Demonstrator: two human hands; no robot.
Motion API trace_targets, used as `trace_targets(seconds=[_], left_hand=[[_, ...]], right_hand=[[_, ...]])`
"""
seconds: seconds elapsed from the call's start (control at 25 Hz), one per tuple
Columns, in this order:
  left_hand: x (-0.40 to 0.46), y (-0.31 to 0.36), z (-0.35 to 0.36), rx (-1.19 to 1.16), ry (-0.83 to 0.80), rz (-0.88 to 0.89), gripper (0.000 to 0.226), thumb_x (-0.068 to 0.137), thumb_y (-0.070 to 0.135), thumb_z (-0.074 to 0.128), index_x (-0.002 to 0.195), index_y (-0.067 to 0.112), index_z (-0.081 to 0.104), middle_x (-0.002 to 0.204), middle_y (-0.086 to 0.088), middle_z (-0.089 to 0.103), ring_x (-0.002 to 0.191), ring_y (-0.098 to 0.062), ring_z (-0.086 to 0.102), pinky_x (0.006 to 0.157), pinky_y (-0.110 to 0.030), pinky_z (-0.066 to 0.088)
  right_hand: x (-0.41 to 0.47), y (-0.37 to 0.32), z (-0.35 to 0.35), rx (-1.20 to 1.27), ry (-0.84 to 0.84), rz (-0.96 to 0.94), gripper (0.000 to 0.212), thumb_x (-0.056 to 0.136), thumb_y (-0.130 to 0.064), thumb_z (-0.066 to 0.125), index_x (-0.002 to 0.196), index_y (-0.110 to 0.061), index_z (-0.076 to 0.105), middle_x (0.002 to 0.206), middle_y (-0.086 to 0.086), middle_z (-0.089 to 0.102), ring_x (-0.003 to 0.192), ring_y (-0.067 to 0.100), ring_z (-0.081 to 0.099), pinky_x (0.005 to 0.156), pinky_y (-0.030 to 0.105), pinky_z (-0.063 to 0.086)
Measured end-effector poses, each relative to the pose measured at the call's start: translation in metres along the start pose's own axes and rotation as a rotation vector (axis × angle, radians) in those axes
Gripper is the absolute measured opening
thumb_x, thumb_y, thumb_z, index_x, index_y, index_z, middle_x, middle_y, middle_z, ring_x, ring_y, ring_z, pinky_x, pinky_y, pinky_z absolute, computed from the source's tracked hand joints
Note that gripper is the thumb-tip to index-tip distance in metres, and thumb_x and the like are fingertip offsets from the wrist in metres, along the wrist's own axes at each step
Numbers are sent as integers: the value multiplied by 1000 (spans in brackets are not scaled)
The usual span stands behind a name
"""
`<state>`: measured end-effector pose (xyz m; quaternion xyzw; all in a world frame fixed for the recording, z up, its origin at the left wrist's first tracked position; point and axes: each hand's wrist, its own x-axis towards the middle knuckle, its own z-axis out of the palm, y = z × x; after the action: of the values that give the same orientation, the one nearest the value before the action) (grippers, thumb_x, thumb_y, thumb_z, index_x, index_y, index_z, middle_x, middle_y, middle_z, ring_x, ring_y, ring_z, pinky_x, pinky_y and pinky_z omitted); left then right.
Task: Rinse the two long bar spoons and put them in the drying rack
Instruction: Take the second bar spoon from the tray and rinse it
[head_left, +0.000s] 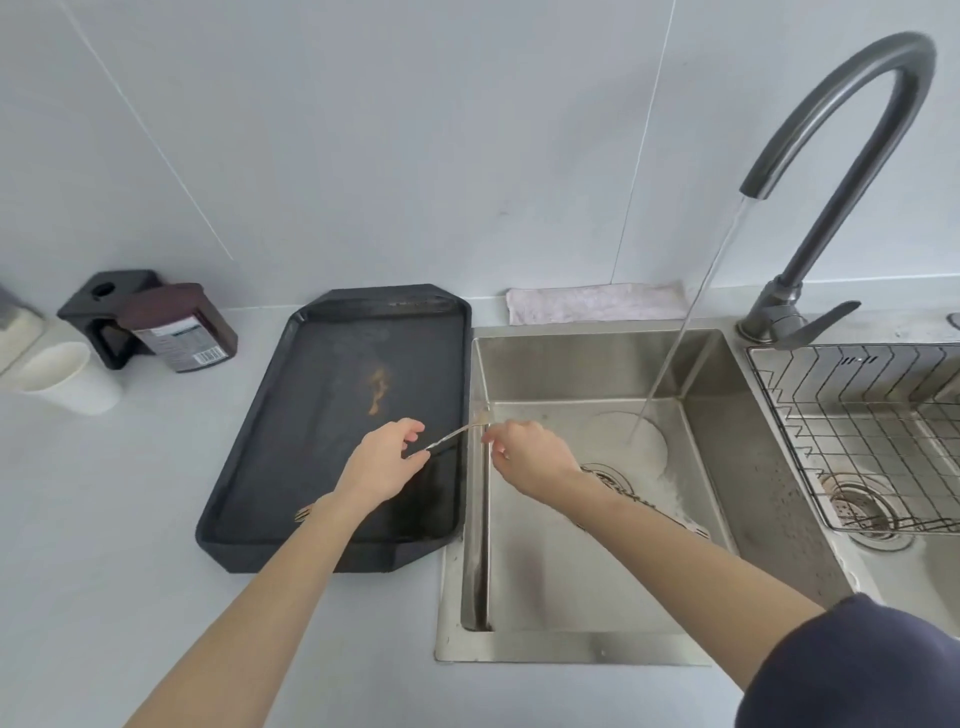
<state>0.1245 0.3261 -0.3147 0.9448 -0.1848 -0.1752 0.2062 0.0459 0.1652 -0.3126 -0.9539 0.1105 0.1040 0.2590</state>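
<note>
Both hands on one bar spoon (453, 432), right at the sink's left edge.

The spoon sits tilted over the gap between the black tray (332, 447) and the sink (571, 644); the left hand (382, 462) pinches its lower end and the right hand (524, 449) closes on the upper end. A second spoon end (303, 514) peeks out on the tray beside the left wrist. Water runs from the faucet (841, 135) into the basin, well apart from the spoon. The wire drying rack (862, 431) sits to the right; a cloth (597, 304) lies on the bench (130, 519).
</note>
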Motion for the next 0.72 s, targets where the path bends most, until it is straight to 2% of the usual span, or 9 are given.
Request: trace_targets(seconds=[0.24, 0.44, 0.64, 0.72], left_hand=[[12, -28, 5, 19, -56, -21, 38, 88, 20, 56, 125, 12, 49, 124, -8, 59, 110, -23, 57, 97, -35, 44], [25, -32, 10, 27, -46, -16, 20, 89, 23, 54, 105, 14, 62, 107, -5, 65, 87, -17, 57, 84, -32, 49], [27, -33, 10, 15, -24, -1, 18, 89, 24, 54, 100, 15, 64, 101, -4, 67, 81, -13, 54, 83, -32, 50], [27, -31, 8, 12, -21, 5, 18, 89, 24, 53, 100, 15, 64, 101, -4, 67, 82, -15, 55, 83, -33, 51]], right_hand=[[30, -34, 17, -92, -33, -62, 36, 93, -4, 36, 123, -12, 53, 126, 13, 55, 117, 36, 49, 88, 43, 47], [49, -42, 29, -141, -77, -29, 35, 94, -6, 38, 125, -13, 52, 126, 12, 54, 116, 35, 50, 85, 43, 48], [54, -42, 33, -122, -26, -9, 32, 95, -6, 38, 118, -13, 59, 119, 11, 60, 112, 34, 51, 71, 35, 42], [53, -43, 33, -78, 8, -7, 31, 95, -8, 38, 116, -12, 60, 116, 12, 62, 109, 34, 55, 72, 35, 44]])
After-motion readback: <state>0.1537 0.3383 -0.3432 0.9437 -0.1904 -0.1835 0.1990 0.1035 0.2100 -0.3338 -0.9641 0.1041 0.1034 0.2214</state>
